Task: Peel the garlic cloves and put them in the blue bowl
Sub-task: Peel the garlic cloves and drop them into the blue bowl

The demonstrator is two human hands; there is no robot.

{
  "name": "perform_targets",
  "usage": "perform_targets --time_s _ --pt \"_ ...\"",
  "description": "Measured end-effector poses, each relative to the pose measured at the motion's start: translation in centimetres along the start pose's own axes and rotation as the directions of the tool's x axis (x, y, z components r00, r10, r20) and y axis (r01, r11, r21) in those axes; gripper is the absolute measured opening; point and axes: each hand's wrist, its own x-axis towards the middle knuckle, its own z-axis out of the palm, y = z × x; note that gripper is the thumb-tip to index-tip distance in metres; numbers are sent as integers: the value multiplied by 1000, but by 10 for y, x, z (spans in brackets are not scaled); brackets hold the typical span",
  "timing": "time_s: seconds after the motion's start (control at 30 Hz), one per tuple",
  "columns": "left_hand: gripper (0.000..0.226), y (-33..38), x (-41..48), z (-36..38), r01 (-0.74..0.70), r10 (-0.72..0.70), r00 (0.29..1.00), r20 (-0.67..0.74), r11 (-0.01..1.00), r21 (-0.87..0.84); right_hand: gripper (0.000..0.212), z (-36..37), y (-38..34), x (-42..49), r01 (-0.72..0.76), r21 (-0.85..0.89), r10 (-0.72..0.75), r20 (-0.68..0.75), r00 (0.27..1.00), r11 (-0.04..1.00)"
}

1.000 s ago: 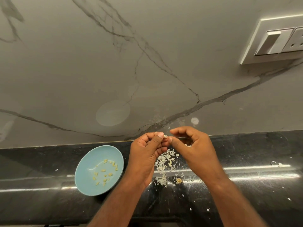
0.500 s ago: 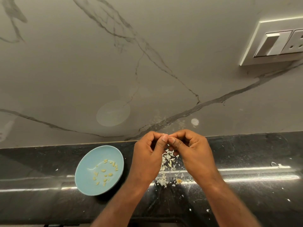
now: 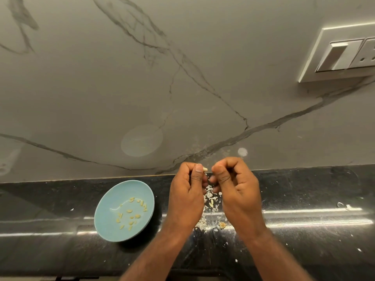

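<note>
On my far left sits the bowl [image 3: 107, 230], down and well to the left of the left fingers, with a scatter of peeled cloves [image 3: 133, 211] already in it, so I judge the task well under way. My left hand [image 3: 186, 195] is raised over the counter [image 3: 304, 240], thumb and forefinger pinching one clove [image 3: 205, 169]. Only its pale tip shows, poking out just to the right of the thumbnail; the rest is hidden between the fingers. Below the fingertips, in the gap between the two hands, the skins [image 3: 211, 201] lie heaped on the counter. My right hand [image 3: 237, 191] is close beside the clove's tip but apart from it, fingers curled in and thumb laid against the forefinger. Whether a shred of skin is caught there I cannot tell. I read the step as stripping the last skin. To do it well I would keep the left pinch light and low on the clove so more of it stands clear, nip loose skin at the exposed tip with the right thumbnail, and pull away from the left fingers, letting scraps fall on the heap rather than toward the bowl.
</note>
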Motion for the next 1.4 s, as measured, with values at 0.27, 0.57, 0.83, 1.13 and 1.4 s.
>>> perform_targets --time_s 0.27,0.57,0.83,1.13,1.4 --pt "17 -1 2 -3 81 -84 996 -35 993 -84 39 -19 2 16 -142 -216 166 100 981 966" --pt "21 1 1 -2 143 -140 990 30 981 -133 8 -11 1 9 -171 -62 178 151 972 983" --pt "31 -5 3 -4 252 -278 903 327 960 119 20 -2 0 12 -505 363 456 215 863 783" --pt "12 0 9 -16 2 -15 996 91 991 134 6 -20 14 21 -390 47 388 41 921 920" --pt "14 -8 26 -27 -464 302 862 407 795 391 19 -24 11 18 -525 102 467 337 818 845"
